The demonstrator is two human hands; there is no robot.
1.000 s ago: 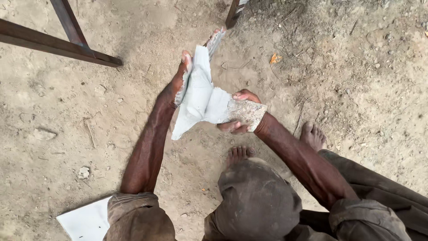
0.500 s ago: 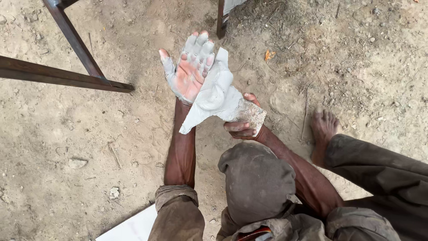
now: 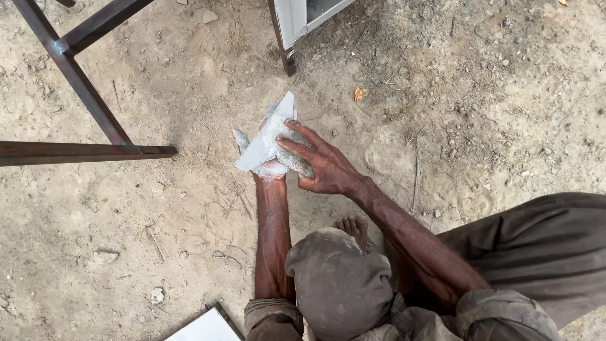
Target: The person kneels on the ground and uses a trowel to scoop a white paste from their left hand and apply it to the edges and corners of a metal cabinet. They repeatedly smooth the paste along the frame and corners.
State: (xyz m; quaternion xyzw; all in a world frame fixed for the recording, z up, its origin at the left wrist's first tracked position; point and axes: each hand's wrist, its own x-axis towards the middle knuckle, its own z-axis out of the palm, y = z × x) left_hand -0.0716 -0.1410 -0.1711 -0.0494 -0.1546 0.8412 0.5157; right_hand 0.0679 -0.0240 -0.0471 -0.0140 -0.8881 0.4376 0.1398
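Pale grey putty-like paste, a wet lump smeared over a flat pale wedge-shaped plate (image 3: 268,142), sits between the person's two hands, held low above bare sandy ground (image 3: 158,215). The left hand (image 3: 268,161) lies underneath, palm up and coated in the same grey stuff; how far its fingers curl around the plate cannot be told, since the plate and the other hand cover them. The right hand (image 3: 322,164) is laid over the top, its fingers (image 3: 297,148) spread and pressed down onto the paste and the plate's edge, gripping the load against the palm below.

Judging from this, the step in hand looks like working or gathering the paste on the plate, squeezing it into one mass. A sensible next move would call for keeping the plate level so the soft lump does not slide off its lower corner, and for steady pressure from the upper hand rather than a pull.

Around them: dark rusty square-section steel bars (image 3: 82,82) forming a frame at the left, the foot of a grey-white metal panel (image 3: 297,25) at the top, a white flat board's corner (image 3: 208,325) at the bottom edge, and a bare foot (image 3: 353,226) just beside the knee.
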